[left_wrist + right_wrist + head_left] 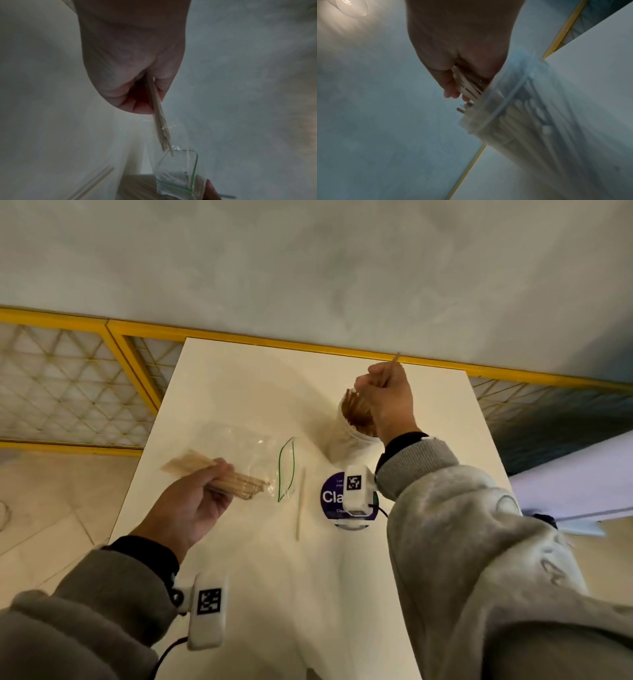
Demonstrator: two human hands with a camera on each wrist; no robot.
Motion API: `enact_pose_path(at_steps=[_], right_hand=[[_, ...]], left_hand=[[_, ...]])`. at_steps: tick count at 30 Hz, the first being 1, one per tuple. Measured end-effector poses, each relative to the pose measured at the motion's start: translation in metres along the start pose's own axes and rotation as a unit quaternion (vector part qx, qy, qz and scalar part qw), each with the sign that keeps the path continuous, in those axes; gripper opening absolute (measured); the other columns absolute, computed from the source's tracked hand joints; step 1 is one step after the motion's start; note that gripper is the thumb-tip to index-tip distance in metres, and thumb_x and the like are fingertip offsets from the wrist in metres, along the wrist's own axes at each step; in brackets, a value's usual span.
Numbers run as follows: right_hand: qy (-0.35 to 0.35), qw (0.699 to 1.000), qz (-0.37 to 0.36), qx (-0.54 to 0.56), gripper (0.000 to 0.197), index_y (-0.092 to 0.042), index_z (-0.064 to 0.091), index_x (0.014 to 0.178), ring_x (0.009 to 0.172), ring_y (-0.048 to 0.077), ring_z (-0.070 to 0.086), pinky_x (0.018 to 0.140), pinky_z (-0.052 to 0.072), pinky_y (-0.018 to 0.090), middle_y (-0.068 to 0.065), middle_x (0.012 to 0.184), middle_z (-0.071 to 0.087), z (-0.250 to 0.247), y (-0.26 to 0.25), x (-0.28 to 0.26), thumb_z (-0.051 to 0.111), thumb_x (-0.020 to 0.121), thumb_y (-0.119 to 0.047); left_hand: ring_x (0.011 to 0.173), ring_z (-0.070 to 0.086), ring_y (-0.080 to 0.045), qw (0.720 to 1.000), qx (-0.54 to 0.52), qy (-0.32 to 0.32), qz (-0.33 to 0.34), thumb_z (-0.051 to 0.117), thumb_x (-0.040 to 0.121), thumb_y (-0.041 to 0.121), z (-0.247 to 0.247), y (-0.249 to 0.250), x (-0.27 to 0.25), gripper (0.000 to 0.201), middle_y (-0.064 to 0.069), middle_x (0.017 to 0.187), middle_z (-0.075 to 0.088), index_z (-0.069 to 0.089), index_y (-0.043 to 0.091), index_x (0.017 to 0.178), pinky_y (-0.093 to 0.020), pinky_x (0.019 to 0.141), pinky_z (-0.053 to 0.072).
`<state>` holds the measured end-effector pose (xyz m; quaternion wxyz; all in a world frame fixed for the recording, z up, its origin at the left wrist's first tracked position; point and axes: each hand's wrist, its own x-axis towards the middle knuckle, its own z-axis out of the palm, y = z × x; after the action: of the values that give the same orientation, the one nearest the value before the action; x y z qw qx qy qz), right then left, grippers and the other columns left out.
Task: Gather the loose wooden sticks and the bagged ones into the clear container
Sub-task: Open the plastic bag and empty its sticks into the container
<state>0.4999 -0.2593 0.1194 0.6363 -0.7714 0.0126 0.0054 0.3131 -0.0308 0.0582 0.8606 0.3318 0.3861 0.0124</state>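
Observation:
A clear container stands on the white table at the back right, with several wooden sticks upright in it. My right hand is over its mouth and grips a bunch of sticks that reach into the container. One stick tip pokes up past that fist. My left hand grips a bundle of sticks inside a clear zip bag with a green seal. The left wrist view shows the bundle and the bag's open mouth.
One loose stick lies on the table between the bag and a round purple sticker. A yellow-framed mesh barrier runs behind the table. Tiled floor lies to the left.

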Motion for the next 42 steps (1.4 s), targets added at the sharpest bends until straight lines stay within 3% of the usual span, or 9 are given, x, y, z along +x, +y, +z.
enact_pose_path(at_steps=[6, 8, 12, 17, 21, 23, 26, 35, 42], right_hand=[[0.030, 0.979, -0.103, -0.175, 0.046, -0.022, 0.041, 0.138, 0.108, 0.006, 0.054, 0.084, 0.036, 0.001, 0.002, 0.125, 0.056, -0.001, 0.003, -0.009, 0.055, 0.094, -0.022], [0.013, 0.950, -0.157, -0.270, 0.049, -0.018, 0.034, 0.146, 0.131, 0.014, 0.043, 0.103, 0.031, 0.012, 0.004, 0.143, 0.046, -0.003, 0.007, -0.020, 0.043, 0.100, -0.031], [-0.155, 0.816, -0.191, -0.523, 0.052, -0.015, 0.039, 0.144, 0.138, 0.027, 0.038, 0.116, 0.022, 0.042, 0.006, 0.150, 0.042, -0.005, 0.029, -0.035, 0.026, 0.102, -0.043], [-0.137, 0.783, -0.236, -0.558, 0.056, -0.013, 0.048, 0.135, 0.145, 0.029, 0.025, 0.117, 0.015, 0.052, 0.008, 0.147, 0.044, -0.009, 0.028, -0.028, 0.026, 0.098, -0.048], [-0.012, 0.832, -0.390, -0.393, 0.025, -0.009, 0.069, 0.106, 0.098, 0.031, 0.059, 0.089, 0.047, 0.045, 0.011, 0.102, 0.067, 0.007, 0.026, -0.067, 0.057, 0.091, -0.025], [-0.144, 0.878, -0.268, -0.369, 0.022, -0.009, 0.069, 0.102, 0.090, 0.026, 0.059, 0.082, 0.049, 0.041, 0.009, 0.097, 0.063, 0.034, 0.037, -0.100, 0.066, 0.087, -0.024], [-0.324, 0.822, -0.056, -0.465, 0.040, -0.012, 0.062, 0.113, 0.102, 0.025, 0.055, 0.088, 0.048, 0.039, 0.008, 0.112, 0.055, 0.074, 0.073, -0.139, 0.071, 0.082, -0.036], [-0.328, 0.728, -0.105, -0.592, 0.025, -0.003, 0.050, 0.116, 0.102, 0.034, 0.057, 0.081, 0.050, 0.044, 0.016, 0.117, 0.049, 0.074, 0.113, -0.155, 0.040, 0.095, -0.009], [-0.338, 0.770, -0.094, -0.533, 0.029, -0.001, 0.043, 0.121, 0.095, 0.032, 0.059, 0.081, 0.050, 0.039, 0.017, 0.111, 0.055, 0.047, 0.117, -0.171, 0.039, 0.092, -0.002]], left_hand=[[0.061, 0.065, -0.005, 1.000, -0.017, 0.013, -0.008, 0.058, 0.089, 0.010, -0.007, -0.004, 0.016, 0.010, 0.002, 0.067, 0.068, 0.060, 0.015, 0.080, -0.015, 0.051, 0.051], [0.064, 0.063, -0.006, 1.000, -0.018, 0.018, -0.014, 0.058, 0.089, 0.010, -0.009, -0.009, 0.019, 0.011, 0.001, 0.066, 0.068, 0.059, 0.015, 0.080, -0.015, 0.052, 0.051], [0.066, 0.062, -0.007, 1.000, -0.013, 0.013, -0.014, 0.058, 0.088, 0.009, -0.015, -0.015, 0.022, 0.010, 0.000, 0.070, 0.067, 0.059, 0.015, 0.080, -0.016, 0.053, 0.051], [0.087, 0.069, -0.021, 0.999, -0.020, -0.031, -0.006, 0.058, 0.088, 0.015, -0.024, -0.012, 0.019, 0.006, 0.001, 0.082, 0.065, 0.059, 0.019, 0.085, -0.035, 0.080, 0.055], [0.099, 0.068, -0.030, 0.995, -0.079, -0.062, 0.021, 0.055, 0.084, 0.009, -0.035, 0.002, 0.012, 0.014, 0.001, 0.079, 0.066, 0.062, 0.020, 0.090, -0.042, 0.077, 0.058], [0.106, 0.065, -0.032, 0.993, -0.089, -0.059, 0.040, 0.049, 0.090, 0.009, -0.042, 0.008, 0.011, 0.019, -0.002, 0.090, 0.066, 0.061, 0.022, 0.096, -0.043, 0.081, 0.056], [0.111, 0.062, -0.032, 0.994, -0.073, -0.066, 0.053, 0.044, 0.093, 0.013, -0.043, 0.010, 0.005, 0.022, -0.004, 0.109, 0.065, 0.057, 0.027, 0.103, -0.047, 0.095, 0.047], [0.111, 0.062, -0.032, 0.991, -0.068, -0.106, 0.048, 0.047, 0.093, 0.015, -0.053, 0.015, -0.004, 0.027, -0.005, 0.114, 0.064, 0.052, 0.027, 0.116, -0.049, 0.089, 0.051], [0.113, 0.061, -0.033, 0.990, -0.053, -0.125, 0.033, 0.045, 0.094, 0.017, -0.036, 0.005, -0.005, 0.023, -0.007, 0.121, 0.060, 0.058, 0.029, 0.110, -0.050, 0.089, 0.051]])
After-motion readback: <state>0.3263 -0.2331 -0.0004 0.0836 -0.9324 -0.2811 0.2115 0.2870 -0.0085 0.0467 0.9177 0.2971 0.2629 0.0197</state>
